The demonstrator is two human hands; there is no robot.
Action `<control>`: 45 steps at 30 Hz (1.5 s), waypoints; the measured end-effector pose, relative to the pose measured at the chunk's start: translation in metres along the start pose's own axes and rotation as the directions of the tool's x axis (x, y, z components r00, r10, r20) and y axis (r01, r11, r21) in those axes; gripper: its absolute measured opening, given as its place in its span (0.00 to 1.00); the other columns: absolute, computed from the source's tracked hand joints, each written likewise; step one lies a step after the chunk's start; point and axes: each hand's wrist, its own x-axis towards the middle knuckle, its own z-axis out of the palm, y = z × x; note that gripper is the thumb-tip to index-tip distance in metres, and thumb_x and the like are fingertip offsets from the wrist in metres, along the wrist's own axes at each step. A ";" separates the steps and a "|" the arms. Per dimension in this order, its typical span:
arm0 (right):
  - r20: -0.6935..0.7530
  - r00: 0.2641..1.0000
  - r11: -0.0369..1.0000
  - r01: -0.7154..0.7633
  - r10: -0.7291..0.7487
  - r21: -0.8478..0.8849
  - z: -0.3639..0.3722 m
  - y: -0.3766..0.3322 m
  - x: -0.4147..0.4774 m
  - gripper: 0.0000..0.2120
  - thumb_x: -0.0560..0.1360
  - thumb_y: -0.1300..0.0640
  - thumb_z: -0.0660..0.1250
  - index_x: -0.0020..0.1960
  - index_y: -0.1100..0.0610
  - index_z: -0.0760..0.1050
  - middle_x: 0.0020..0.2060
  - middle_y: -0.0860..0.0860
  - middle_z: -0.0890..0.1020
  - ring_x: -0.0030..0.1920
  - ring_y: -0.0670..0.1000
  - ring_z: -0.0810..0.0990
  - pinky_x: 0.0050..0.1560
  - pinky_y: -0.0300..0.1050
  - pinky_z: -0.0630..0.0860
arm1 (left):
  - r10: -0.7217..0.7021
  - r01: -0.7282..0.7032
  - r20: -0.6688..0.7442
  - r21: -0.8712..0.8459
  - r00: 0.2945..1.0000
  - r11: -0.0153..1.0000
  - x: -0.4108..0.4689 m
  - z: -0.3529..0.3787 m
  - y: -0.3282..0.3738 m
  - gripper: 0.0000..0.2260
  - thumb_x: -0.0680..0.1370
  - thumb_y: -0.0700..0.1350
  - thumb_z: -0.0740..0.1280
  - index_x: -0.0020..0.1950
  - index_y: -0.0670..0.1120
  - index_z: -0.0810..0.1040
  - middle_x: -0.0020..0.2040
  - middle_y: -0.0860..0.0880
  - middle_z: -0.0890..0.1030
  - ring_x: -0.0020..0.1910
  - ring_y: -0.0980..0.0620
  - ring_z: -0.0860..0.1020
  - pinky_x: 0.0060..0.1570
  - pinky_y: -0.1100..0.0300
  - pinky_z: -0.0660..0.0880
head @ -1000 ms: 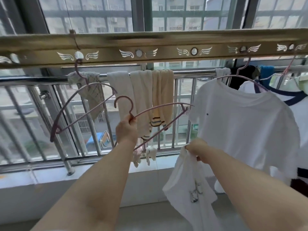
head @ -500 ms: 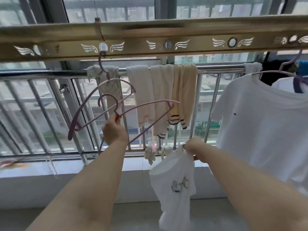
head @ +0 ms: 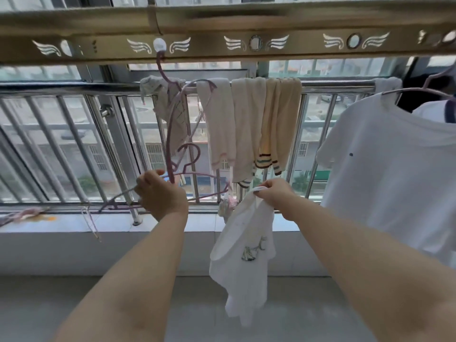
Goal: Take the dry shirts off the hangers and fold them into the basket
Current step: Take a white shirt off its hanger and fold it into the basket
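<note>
**Sill** (head: 61,223): far left; a pinkish cord (head: 22,214) lies on it.

**Rail** (head: 296,21): overhead bar with winged holes, spanning the view.

**Hung hanger** (head: 168,149): pink wire, hooked in one rail hole. It is tilted steeply, with one end pointing down at the left hand.

**Left hand** (head: 160,193): fingers curled round the hanger (head: 197,174), which carries no shirt and is held low before the railing (head: 74,86). Its hook stands just beside the hung hanger's lower end; whether the two touch cannot be told.

**Cloth** (head: 160,95), **socks** (head: 249,129): draped over the railing's top bar, behind the hands.

**Right hand** (head: 274,193): apart from the left. It pinches the small shirt (head: 244,255) at the neckline. The shirt is off its hanger and dangles limp and unfolded above the floor (head: 49,304).

**Big shirt** (head: 389,169): white, hung from the rail's right end, not yet taken.

**Basket**: not in view.

**Hazards, as judged:**
- The held hanger's hook may snag in the hung hanger's wire, and a tug could then unseat that one from its hole.
- The held hanger's far end sits near the socks, so a sweep could drag them off the railing.
- The small shirt hangs from a single pinch, so it may slip or its hem may trail on the floor.
- Folding probably needs both hands, and the left is occupied.
</note>
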 end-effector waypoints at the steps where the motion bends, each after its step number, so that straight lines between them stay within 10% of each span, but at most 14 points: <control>1: -0.024 0.999 1.000 0.022 -0.022 0.003 -0.002 0.001 -0.004 0.07 0.77 0.59 0.63 0.50 0.55 0.80 0.35 0.49 0.75 0.43 0.53 0.74 0.41 0.41 0.71 | 0.118 -0.117 0.007 -0.037 0.993 0.992 -0.009 -0.007 0.004 0.09 0.75 0.39 0.66 0.54 0.41 0.74 0.54 0.41 0.76 0.53 0.41 0.73 0.49 0.51 0.71; 6: -0.173 0.982 0.996 0.084 -0.080 0.012 -0.019 0.006 -0.030 0.10 0.77 0.58 0.62 0.52 0.53 0.81 0.42 0.52 0.79 0.44 0.53 0.75 0.40 0.41 0.70 | 0.283 -0.212 0.542 -0.190 0.791 0.959 -0.055 -0.018 0.018 0.10 0.75 0.50 0.67 0.42 0.44 0.77 0.36 0.49 0.80 0.38 0.46 0.79 0.40 0.55 0.76; 9: -0.238 0.965 0.992 0.121 -0.110 0.031 -0.042 0.011 -0.051 0.08 0.77 0.56 0.60 0.51 0.53 0.77 0.44 0.50 0.77 0.46 0.53 0.74 0.42 0.42 0.68 | 0.051 0.009 0.895 -0.062 0.443 0.998 -0.091 -0.019 0.024 0.19 0.73 0.62 0.67 0.43 0.45 0.79 0.40 0.48 0.80 0.41 0.47 0.78 0.36 0.55 0.74; 12: -0.275 0.948 0.985 0.172 -0.163 0.008 -0.071 0.020 -0.070 0.05 0.77 0.55 0.59 0.48 0.53 0.74 0.41 0.50 0.76 0.43 0.52 0.74 0.40 0.42 0.67 | -0.057 -0.112 0.986 0.075 0.158 0.991 -0.133 -0.010 0.032 0.23 0.71 0.64 0.67 0.43 0.44 0.76 0.42 0.46 0.77 0.41 0.48 0.75 0.34 0.59 0.69; 15: -0.338 0.926 0.986 0.160 -0.168 -0.051 -0.102 0.036 -0.090 0.07 0.75 0.55 0.58 0.42 0.54 0.73 0.36 0.49 0.75 0.39 0.53 0.73 0.38 0.44 0.67 | -0.007 -0.419 0.966 0.119 0.258 0.900 -0.160 0.005 0.043 0.09 0.76 0.45 0.65 0.51 0.40 0.78 0.51 0.41 0.79 0.50 0.45 0.77 0.42 0.59 0.71; 19: -0.532 0.837 0.987 0.054 -0.127 -0.150 -0.154 0.072 -0.115 0.10 0.73 0.57 0.57 0.33 0.53 0.67 0.40 0.52 0.72 0.41 0.55 0.71 0.40 0.45 0.68 | 0.077 -0.485 0.925 0.122 0.371 0.866 -0.179 0.017 0.067 0.14 0.74 0.37 0.58 0.57 0.38 0.75 0.57 0.39 0.77 0.56 0.41 0.76 0.50 0.57 0.72; 25: -0.635 0.772 0.997 -0.046 0.001 -0.055 -0.219 0.134 -0.150 0.14 0.73 0.58 0.57 0.30 0.55 0.59 0.30 0.52 0.67 0.34 0.54 0.65 0.33 0.46 0.57 | 0.134 -0.234 0.880 -0.028 0.455 0.972 -0.173 0.024 0.130 0.06 0.69 0.41 0.65 0.35 0.40 0.76 0.36 0.40 0.77 0.34 0.44 0.75 0.32 0.60 0.70; 32: -0.710 0.704 0.983 -0.149 0.027 -0.111 -0.264 0.159 -0.195 0.13 0.70 0.51 0.54 0.30 0.54 0.60 0.28 0.51 0.67 0.33 0.54 0.67 0.32 0.47 0.57 | 0.325 -0.078 0.860 -0.321 0.395 0.944 -0.205 0.034 0.224 0.07 0.71 0.40 0.66 0.32 0.42 0.75 0.34 0.43 0.74 0.39 0.45 0.73 0.37 0.56 0.70; 37: -0.649 0.749 0.938 -0.305 0.129 -0.166 -0.291 0.172 -0.227 0.24 0.68 0.33 0.67 0.42 0.55 0.76 0.39 0.49 0.79 0.43 0.52 0.77 0.41 0.46 0.68 | 0.379 0.003 0.903 -0.387 0.202 0.922 -0.224 0.046 0.253 0.12 0.59 0.48 0.65 0.37 0.44 0.78 0.41 0.41 0.79 0.39 0.44 0.76 0.37 0.59 0.69; 40: -0.610 0.762 0.944 -0.322 0.217 -0.066 -0.299 0.183 -0.248 0.19 0.58 0.42 0.79 0.44 0.50 0.82 0.41 0.43 0.84 0.46 0.46 0.82 0.50 0.43 0.77 | 0.425 0.034 0.903 -0.428 0.071 0.903 -0.233 0.050 0.265 0.13 0.60 0.47 0.68 0.41 0.43 0.79 0.46 0.39 0.80 0.43 0.43 0.77 0.47 0.51 0.76; 45: -0.804 0.528 0.872 -0.488 0.274 -0.024 -0.303 0.198 -0.285 0.06 0.73 0.58 0.70 0.47 0.57 0.84 0.43 0.52 0.82 0.44 0.53 0.79 0.37 0.41 0.69 | 0.508 -0.052 0.784 -0.560 -0.356 0.827 -0.245 0.054 0.281 0.32 0.54 0.59 0.78 0.47 0.38 0.81 0.41 0.40 0.82 0.39 0.43 0.81 0.49 0.48 0.78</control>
